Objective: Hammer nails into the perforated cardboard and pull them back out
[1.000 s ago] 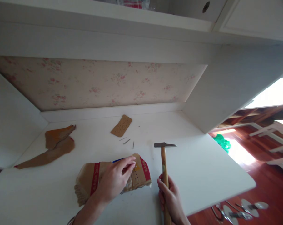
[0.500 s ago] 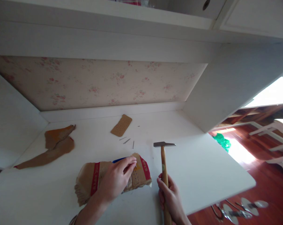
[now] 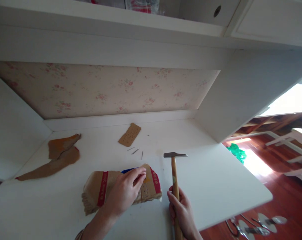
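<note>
My left hand (image 3: 127,186) is pinched closed over a torn, layered piece of cardboard (image 3: 114,177) with red printed bands. What its fingertips hold, if anything, is too small to make out. Several small holes dot the cardboard to the right of those fingers, and a bit of blue shows behind the hand. In my right hand (image 3: 182,208) is a hammer (image 3: 174,170), gripped by its wooden handle with the metal head pointing away from me. The hammer is apart from the cardboard, to its right. Loose nails (image 3: 135,151) lie beyond the cardboard.
A small perforated brown piece (image 3: 130,134) lies farther back on the white desk (image 3: 211,173). Torn cardboard scraps (image 3: 56,160) are at the left. White side panels and an overhead shelf (image 3: 111,16) enclose the desk. Beyond its right edge are a red-brown floor and a green bag (image 3: 237,152).
The left end of the cardboard has shifted slightly up and to the right. Both hands keep nearly the same position and grip; the view has tilted a little.
</note>
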Tool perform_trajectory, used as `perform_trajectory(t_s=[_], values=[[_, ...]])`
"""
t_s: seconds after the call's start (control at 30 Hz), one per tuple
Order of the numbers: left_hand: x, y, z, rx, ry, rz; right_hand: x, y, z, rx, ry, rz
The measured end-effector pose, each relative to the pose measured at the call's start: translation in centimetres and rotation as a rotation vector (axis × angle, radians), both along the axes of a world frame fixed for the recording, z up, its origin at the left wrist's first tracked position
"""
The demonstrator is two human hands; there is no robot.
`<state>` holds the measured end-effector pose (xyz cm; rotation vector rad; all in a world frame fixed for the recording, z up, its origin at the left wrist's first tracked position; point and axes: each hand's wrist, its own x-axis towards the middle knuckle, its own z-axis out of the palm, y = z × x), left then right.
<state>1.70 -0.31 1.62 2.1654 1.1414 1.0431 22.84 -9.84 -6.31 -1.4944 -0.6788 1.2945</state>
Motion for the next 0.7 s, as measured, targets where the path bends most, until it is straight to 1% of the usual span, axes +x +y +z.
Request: perform_trajectory(t_s=[0.13,0.23,0.33,0.47,0.53,0.6,0.7], values=[[0.5,-0.3,-0.6,-0.054,-0.042,-0.008,0.0,0.0,0.1,0.004,0.0,0.001],[0.6,-0.7,-0.7,-0.047,-0.064,-0.013,0.1,-0.1,0.0,0.008,0.002,0.003],[0.4,-0.9,-0.1,0.006,-0.065,-0.02,0.2,-0.1,-0.3,0.014,0.007,0.005],[-0.4,-1.1,1.5,0.042,-0.061,-0.003,0.2,-0.1,-0.4,0.019,0.021,0.005],[-0.6,-1.3,2.1,0.065,-0.052,0.002,0.1,-0.1,-0.3,0.018,0.022,0.002],[-0.5,-1.4,2.1,0.085,-0.037,-0.018,0.0,0.0,-0.2,0.018,0.021,0.001],[0.0,-1.5,1.4,0.065,-0.044,-0.058,-0.2,0.0,0.0,0.028,0.022,-0.003]])
